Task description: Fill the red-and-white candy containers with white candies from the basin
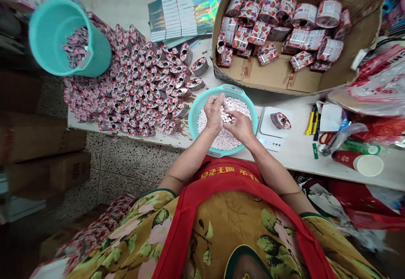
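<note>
Both hands, left and right, cup white pellets over the basin at the counter's near edge.

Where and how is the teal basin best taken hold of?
Probably by the far grip tab and near grip tab of the teal basin, coming from outside the rim: they jut out on opposite sides. It is wide, open and holds white pellets, so a level, two-sided grip looks safest. The scale crowds its right.
</note>
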### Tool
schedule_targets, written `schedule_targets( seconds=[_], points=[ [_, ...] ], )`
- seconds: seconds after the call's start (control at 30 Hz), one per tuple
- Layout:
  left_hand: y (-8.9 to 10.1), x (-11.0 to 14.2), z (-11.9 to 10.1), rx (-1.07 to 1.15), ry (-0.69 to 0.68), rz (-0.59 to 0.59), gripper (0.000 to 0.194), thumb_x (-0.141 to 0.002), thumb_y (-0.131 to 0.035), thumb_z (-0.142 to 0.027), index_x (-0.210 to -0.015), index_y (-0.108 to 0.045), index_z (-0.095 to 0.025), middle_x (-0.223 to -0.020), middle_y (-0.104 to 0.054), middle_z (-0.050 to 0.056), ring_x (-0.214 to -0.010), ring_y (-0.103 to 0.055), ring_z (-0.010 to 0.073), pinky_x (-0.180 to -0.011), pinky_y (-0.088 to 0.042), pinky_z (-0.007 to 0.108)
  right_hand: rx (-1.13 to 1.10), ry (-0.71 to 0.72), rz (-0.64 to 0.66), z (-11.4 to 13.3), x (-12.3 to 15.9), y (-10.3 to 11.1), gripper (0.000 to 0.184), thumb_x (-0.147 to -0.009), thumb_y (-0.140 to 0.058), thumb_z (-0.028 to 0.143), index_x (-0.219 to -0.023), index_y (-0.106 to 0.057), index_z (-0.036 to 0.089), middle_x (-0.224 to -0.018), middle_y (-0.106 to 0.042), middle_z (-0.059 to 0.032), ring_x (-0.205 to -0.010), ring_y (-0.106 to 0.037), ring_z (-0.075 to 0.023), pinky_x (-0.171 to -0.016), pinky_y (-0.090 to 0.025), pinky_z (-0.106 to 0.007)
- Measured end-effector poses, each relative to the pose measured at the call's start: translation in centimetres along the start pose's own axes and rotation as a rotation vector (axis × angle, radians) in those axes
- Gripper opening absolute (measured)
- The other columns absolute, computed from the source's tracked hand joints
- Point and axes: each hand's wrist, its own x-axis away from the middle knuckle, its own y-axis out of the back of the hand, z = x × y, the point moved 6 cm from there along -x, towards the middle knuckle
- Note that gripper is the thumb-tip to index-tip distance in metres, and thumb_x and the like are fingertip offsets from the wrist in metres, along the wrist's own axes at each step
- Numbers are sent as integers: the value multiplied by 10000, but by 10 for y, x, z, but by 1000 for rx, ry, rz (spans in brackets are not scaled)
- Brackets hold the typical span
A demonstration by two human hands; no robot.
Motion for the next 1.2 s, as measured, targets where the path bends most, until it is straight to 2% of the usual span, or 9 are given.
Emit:
schedule_targets(
  seconds=[0.5, 0.63, 0.73, 0.87, 0.97, 1.03, 1.07, 1.13, 1.2],
  points=[
    [-13, -2, 7, -25, 61, 65, 471, -832, -698, -630, -725, -562, -193, -546, -477, -43, -447, -439, 64, -430, -333, 199, -118, 0, -18, -9, -1, 8, 299, -688, -735, 325, -972, -719, 232, -968, -740, -36, -910, -675, -272, -848, -522, -391],
    [-18, 1, 11, -50, 129, 166, 462, -859, -682, -605, -704, -567, -185, -510, -440, -48, -419, -417, 62, -409, -311, 199, -190, -1, 0, -14, -2, 6, 304, -675, -733, 281, -972, -717, 216, -958, -739, -30, -917, -680, -256, -872, -519, -377],
    [-17, 0, 5, 13, 169, 179, 454, -902, -649, -563, -679, -530, -185, -494, -413, -58, -383, -348, 43, -380, -261, 188, -311, 25, -19, -20, -1, 3, 372, -668, -758, 297, -1030, -723, 222, -1039, -743, -28, -994, -682, -248, -941, -512, -379],
    [-3, -11, -7, 117, 266, 130, 412, -959, -581, -513, -717, -530, -184, -504, -414, -61, -368, -333, 30, -361, -243, 175, -536, 45, 4, -29, 1, -4, 451, -658, -811, 386, -1065, -727, 211, -1066, -748, -32, -1013, -685, -238, -975, -510, -381],
    [18, -25, -7, 165, 285, 56, 322, -963, -587, -452, -790, -558, -182, -556, -495, -47, -409, -420, 27, -381, -294, 148, -687, 27, 40, -36, 4, -7, 536, -627, -854, 435, -1087, -720, 195, -1062, -748, -41, -986, -690, -230, -938, -525, -367],
    [36, -32, 7, 113, 318, -8, 217, -933, -626, -349, -819, -566, -174, -588, -540, -41, -442, -467, 22, -409, -324, 124, -722, 28, 48, -39, 8, -7, 553, -622, -864, 451, -1094, -721, 201, -1072, -746, -40, -985, -689, -228, -925, -530, -364],
    [44, -33, 19, 28, 381, -20, 165, -902, -647, -287, -819, -571, -165, -579, -539, -43, -435, -463, 20, -406, -313, 120, -717, 38, 45, -39, 12, -5, 542, -625, -865, 452, -1088, -725, 206, -1072, -745, -38, -991, -686, -229, -929, -528, -365],
    [59, -28, 45, -218, 547, 19, 98, -824, -675, -188, -811, -585, -150, -529, -505, -56, -387, -415, 24, -369, -242, 132, -684, 68, 40, -39, 24, 1, 500, -640, -861, 437, -1071, -736, 216, -1064, -743, -37, -1004, -681, -230, -946, -521, -369],
    [67, -20, 62, -422, 627, 92, 117, -752, -692, -149, -803, -587, -153, -511, -494, -67, -362, -380, 33, -358, -191, 145, -653, 83, 43, -41, 41, 10, 468, -652, -858, 419, -1061, -745, 221, -1056, -741, -38, -1000, -678, -228, -948, -518, -366]
  ],
)
